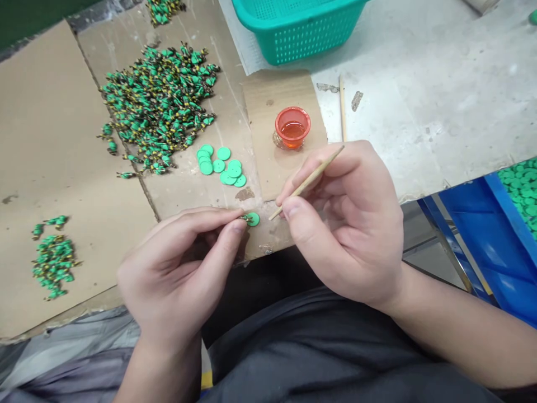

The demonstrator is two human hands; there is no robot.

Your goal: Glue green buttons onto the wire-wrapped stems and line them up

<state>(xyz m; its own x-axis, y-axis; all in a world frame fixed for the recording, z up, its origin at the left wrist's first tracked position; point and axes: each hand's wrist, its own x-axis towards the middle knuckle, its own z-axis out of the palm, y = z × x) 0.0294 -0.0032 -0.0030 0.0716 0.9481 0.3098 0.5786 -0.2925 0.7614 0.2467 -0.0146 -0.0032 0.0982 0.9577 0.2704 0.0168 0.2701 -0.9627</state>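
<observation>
Evidently, your two hands do their work on the near side of the red cup point(293, 115). Your right hand point(356, 224), to its right, has its grip clamped on a wooden stick point(308, 182); your left hand point(180, 268), to its left, has its grip pinched on a painted piece point(246, 218). The stick should be light and stiff, easily steered pencil-fashion. The green disc point(255, 219), nearer you and left of the cup, looks thin, light and rigid; its rim seems the cleanest hold. The painted piece, beside it, is probably delicate, wanting only light fingertip pressure at one end. Your left fingertips cover much of it, so its join to the disc can't be told, nor whether the stick's tip is wet.
</observation>
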